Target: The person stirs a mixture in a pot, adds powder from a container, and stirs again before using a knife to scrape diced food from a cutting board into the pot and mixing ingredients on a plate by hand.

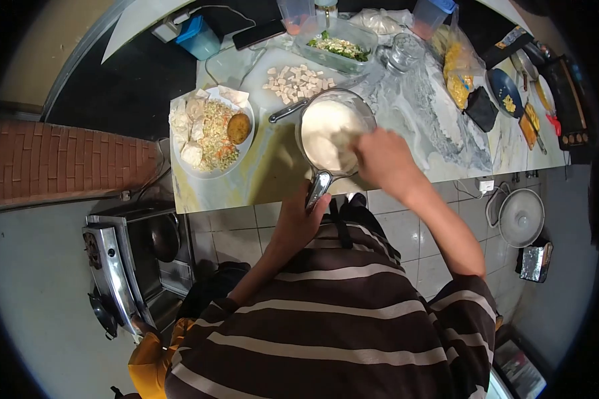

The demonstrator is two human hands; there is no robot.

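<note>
Left hand (298, 223): closed in a firm grip, fingers wrapped round, held close in front of the torso.
Left arm: bare forearm angled up and inward from a bent elbow, wrist straight.
Right hand (383, 159): reached further forward than the left, back of the hand to the camera, fingers pointing down and to the left; blur hides whether they are pinched or loose.
Right arm: bare forearm stretched diagonally forward, elbow out to the side, wrist bent slightly downward.
Hands: near each other, not touching.

A home kitchen: marble counter (406, 126), gas stove (123, 266), food plate (209, 133).
</note>
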